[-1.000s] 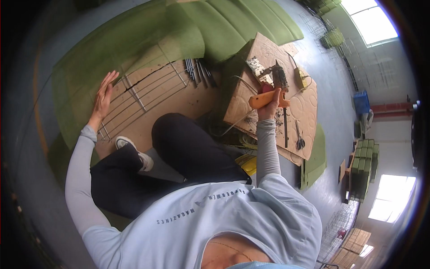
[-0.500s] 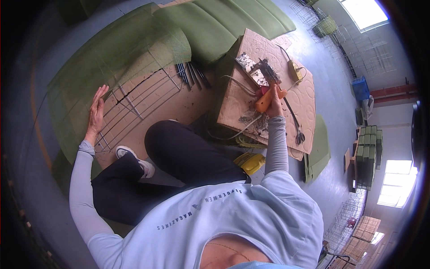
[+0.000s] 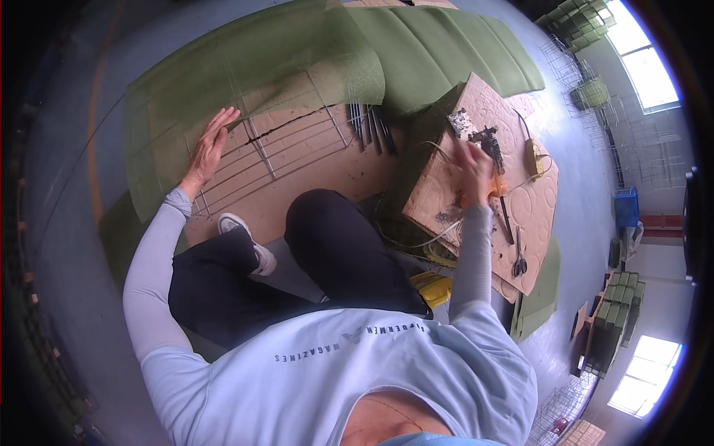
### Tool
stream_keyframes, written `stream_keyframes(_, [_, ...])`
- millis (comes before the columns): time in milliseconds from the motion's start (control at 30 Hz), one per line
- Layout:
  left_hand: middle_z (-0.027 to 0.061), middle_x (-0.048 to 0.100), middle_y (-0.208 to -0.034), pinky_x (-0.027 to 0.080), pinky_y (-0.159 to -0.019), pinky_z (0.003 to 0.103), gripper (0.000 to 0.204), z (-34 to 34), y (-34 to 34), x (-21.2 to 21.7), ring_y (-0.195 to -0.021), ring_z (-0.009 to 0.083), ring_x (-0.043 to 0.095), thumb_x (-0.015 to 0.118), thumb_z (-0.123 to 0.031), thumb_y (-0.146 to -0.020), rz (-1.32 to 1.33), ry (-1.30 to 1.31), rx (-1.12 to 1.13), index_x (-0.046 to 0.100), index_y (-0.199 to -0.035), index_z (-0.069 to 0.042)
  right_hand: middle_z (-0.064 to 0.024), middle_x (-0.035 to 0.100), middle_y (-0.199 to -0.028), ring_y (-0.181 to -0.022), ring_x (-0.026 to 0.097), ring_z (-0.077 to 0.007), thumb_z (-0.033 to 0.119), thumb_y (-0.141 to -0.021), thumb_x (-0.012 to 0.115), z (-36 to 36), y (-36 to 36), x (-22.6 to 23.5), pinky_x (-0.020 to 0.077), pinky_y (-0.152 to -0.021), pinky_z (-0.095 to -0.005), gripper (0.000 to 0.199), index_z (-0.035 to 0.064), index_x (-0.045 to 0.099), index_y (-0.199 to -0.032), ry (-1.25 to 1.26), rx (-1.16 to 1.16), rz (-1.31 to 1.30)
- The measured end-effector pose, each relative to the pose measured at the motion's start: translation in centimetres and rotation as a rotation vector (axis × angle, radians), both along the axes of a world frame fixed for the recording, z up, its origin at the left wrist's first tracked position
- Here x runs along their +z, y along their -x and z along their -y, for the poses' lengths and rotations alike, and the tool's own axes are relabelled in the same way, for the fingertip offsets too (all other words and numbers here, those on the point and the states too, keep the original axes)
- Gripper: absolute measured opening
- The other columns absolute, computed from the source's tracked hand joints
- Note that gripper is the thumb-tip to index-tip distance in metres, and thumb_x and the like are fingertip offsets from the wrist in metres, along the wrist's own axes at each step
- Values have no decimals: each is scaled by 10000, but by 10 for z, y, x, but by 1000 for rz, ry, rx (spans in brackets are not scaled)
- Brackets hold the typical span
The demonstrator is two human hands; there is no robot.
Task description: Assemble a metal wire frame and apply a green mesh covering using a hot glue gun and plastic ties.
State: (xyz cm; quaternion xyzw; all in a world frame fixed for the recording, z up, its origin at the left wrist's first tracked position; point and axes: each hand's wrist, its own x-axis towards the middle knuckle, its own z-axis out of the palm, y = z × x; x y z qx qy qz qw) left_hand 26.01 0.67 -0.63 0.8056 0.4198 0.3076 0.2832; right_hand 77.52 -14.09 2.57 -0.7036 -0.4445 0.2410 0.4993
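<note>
My left hand lies with fingers stretched out on the edge of a sheer green sheet. Under that sheet is a wire frame, its bars partly bare, with a dark line along one bar. Over a cardboard-topped box, my right hand has its fingers extended and somewhat blurred. Just beside and partly behind it rests an orange glue gun with a dark, crusted nozzle. A speckled metal plate is near the fingertips.
Scissors and a yellow power strip lie on the cardboard top. Several black rods sit by the wire frame. Thicker green sheeting spreads behind. A yellow object is by my knee. A pale cable hangs off the box.
My right hand has let go of the glue gun, which now rests on the cardboard top. The left hand stays on the green sheet's edge. The whole view has shifted.
</note>
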Motion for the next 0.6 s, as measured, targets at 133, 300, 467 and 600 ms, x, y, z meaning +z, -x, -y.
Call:
stream_keyframes(133, [110, 408, -1446, 210, -1139, 385, 624, -5, -5, 1, -1392, 286, 277, 257, -533, -989, -9, 1, -3, 501, -1341, -80, -23, 639, -910, -794, 595, -111, 400, -909, 601, -88, 40, -48, 446, -664, -235, 396, 36, 635, -1062, 245, 239, -316])
stream_keyframes(300, [115, 409, -1445, 215, -1136, 390, 638, -5, -6, 4, -1389, 290, 281, 251, -542, -987, -2, -9, -21, 500, -1342, -74, 4, 614, -843, -716, 561, -108, 369, -911, 616, -147, 68, -64, 450, -648, -234, 298, 77, 618, -964, 416, 242, -927])
stream_keyframes(467, [116, 418, -1439, 218, -1134, 396, 629, -3, -5, 4, -1382, 299, 294, 250, -534, -989, 4, -27, -21, 503, -1341, -77, 12, 615, -810, -665, 538, -78, 240, -871, 681, -146, 61, -74, 432, -605, -201, 214, 43, 645, -945, 123, 248, -852])
stream_keyframes(600, [116, 417, -1439, 215, -1135, 403, 609, 3, -1, 6, -1383, 300, 294, 259, -520, -993, -29, -46, -32, 503, -1344, -85, 6, 612, -690, -579, 518, -77, 183, -811, 704, -143, 74, -45, 420, -568, -216, 203, -15, 687, -851, -19, 115, -365])
